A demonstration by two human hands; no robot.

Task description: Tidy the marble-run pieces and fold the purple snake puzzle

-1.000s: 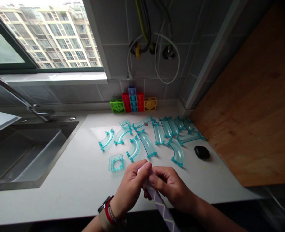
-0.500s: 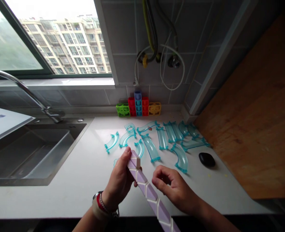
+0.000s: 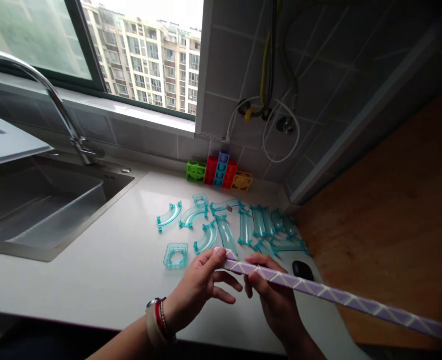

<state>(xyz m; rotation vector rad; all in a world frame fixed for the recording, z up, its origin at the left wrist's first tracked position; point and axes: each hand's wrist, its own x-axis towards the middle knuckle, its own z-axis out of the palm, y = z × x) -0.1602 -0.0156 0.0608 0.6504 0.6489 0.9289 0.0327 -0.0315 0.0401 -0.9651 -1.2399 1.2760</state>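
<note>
A long purple-and-white snake puzzle (image 3: pixel 314 289) stretches nearly straight from the middle of the view to the right edge. Its near-left end is folded over on itself. My left hand (image 3: pixel 205 280) pinches that folded end between thumb and index finger, its other fingers spread below. Just to the right, my right hand (image 3: pixel 275 295) grips the snake puzzle with the thumb in front and fingers behind. Both hands hold it above the white counter (image 3: pixel 104 280). Part of the translucent teal track pieces (image 3: pixel 226 235) behind is hidden by the hands.
Several curved and straight teal pieces (image 3: pixel 192 216) lie on the counter, with a square teal ring (image 3: pixel 175 256) nearer. Colourful blocks (image 3: pixel 221 172) stand by the wall. A black rounded object (image 3: pixel 302 271) sits right, by a wooden panel (image 3: pixel 386 225). Left are a sink (image 3: pixel 55 240) and faucet (image 3: pixel 57 100).
The snake puzzle has swung from pointing down toward me to pointing right, and its end is now folded. My right hand, earlier apart from it, now grips it. The view has tilted.
</note>
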